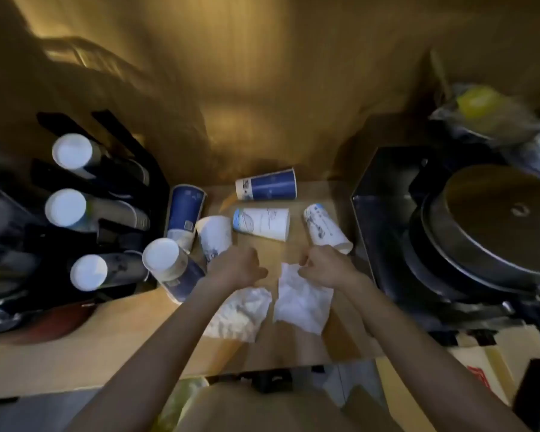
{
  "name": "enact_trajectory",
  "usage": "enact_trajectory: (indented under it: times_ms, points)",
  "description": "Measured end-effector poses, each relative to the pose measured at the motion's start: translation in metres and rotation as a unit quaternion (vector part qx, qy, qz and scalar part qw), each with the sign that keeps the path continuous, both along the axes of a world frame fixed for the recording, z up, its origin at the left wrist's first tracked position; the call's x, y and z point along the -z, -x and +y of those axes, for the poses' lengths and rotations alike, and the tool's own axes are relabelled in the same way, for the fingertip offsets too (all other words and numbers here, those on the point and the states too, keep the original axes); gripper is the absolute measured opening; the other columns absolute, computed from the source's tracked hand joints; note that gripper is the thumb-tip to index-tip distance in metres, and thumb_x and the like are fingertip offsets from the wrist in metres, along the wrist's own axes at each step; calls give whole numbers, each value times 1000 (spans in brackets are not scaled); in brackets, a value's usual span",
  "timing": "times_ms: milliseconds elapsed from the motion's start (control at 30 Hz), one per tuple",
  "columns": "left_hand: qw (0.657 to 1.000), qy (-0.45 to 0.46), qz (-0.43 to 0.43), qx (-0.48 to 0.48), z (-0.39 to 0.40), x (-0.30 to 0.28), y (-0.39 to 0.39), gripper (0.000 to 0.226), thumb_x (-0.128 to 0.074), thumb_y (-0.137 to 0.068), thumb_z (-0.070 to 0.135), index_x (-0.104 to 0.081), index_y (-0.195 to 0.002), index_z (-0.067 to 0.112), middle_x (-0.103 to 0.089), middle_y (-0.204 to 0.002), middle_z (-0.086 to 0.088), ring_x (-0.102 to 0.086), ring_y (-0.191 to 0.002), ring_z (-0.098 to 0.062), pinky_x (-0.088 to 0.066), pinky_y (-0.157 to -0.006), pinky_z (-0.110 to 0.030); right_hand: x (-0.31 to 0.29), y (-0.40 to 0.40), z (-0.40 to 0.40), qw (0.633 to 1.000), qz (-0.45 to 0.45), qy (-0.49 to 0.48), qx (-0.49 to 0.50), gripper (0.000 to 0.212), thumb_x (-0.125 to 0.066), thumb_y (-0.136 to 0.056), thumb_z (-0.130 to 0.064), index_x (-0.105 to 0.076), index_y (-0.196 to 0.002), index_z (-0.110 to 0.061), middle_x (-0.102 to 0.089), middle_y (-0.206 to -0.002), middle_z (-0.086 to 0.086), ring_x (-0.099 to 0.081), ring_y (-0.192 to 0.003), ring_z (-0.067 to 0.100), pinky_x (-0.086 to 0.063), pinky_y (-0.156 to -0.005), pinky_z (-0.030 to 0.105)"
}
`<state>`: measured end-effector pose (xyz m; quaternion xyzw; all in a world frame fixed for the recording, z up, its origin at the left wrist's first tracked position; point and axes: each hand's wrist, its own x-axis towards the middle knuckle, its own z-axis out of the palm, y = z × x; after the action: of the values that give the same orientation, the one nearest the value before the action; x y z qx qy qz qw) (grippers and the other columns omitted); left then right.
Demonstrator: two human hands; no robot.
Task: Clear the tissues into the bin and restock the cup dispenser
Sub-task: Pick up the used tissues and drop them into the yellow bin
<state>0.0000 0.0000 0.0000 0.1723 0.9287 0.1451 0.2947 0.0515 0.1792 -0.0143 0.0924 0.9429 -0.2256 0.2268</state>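
Right hand [321, 265] pinches right tissue [303, 299], left hand [237, 266] curled over left tissue [240, 310], grip unclear; loose cups [262, 222] mid-frame risk getting knocked.

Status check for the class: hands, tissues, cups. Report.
Right hand pinching right tissue. Left hand closed over left tissue, grip unclear. Loose cups scattered behind, dispenser left.

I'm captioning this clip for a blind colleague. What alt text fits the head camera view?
Two bare hands reach over a wooden counter: the right hand pinches a white tissue, the left hand hovers over another crumpled tissue. Loose paper cups lie tipped beyond them, beside a black cup dispenser on the left.
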Motion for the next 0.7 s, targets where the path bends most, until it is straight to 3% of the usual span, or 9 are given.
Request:
enact_trajectory:
  times_ms: [167, 267, 433, 567, 700]
  points:
    - [998, 28, -1, -53, -11, 52, -42, 46, -57, -85, 29, -43, -127, 17, -49, -131, -13, -49, -119, -32, -45, -91, -42, 47, -30, -7, 999, -40, -23, -12, 32, -51, -88, -28, -57, -114, -11, -58, -119, 11, -54, -108, 28, -47, -88, 38]
    - [996, 56, 23, -72, -19, 82, -66, 55, -54, -87, 29, -32, -136, 20, -35, -143, -10, -35, -130, -31, -41, -98, -46, 75, -43, -13, 997, 3, -73, -23, 40, -48, -88, -27, -46, -124, -12, -50, -126, 11, -46, -114, 29, -43, -89, 38]
    - [992, 101, -8, -74, -27, 114, -95, 58, -40, -96, 29, -11, -146, 25, 4, -158, -10, 1, -145, -31, -17, -114, -52, 105, -60, -15, 988, -3, -129, -89, 65, -45, -89, -31, -13, -145, -30, -22, -150, 12, -31, -128, 31, -34, -105, 43]
    - [989, 109, 1, -101, -30, 126, -109, 53, -34, -97, 19, -13, -145, 27, 0, -159, -6, 0, -146, -28, -15, -115, -54, 116, -70, -14, 984, -29, -135, -117, 56, -40, -92, -29, -18, -144, -33, -11, -155, 8, -18, -136, 33, -30, -108, 44]
    - [984, 90, 47, -145, -33, 126, -121, 49, -42, -93, 15, -30, -139, 26, -22, -154, -3, -20, -140, -26, -33, -106, -46, 122, -77, -15, 979, 29, -153, -134, 45, -37, -93, -23, -32, -138, -27, -30, -146, 6, -31, -128, 28, -40, -97, 37]
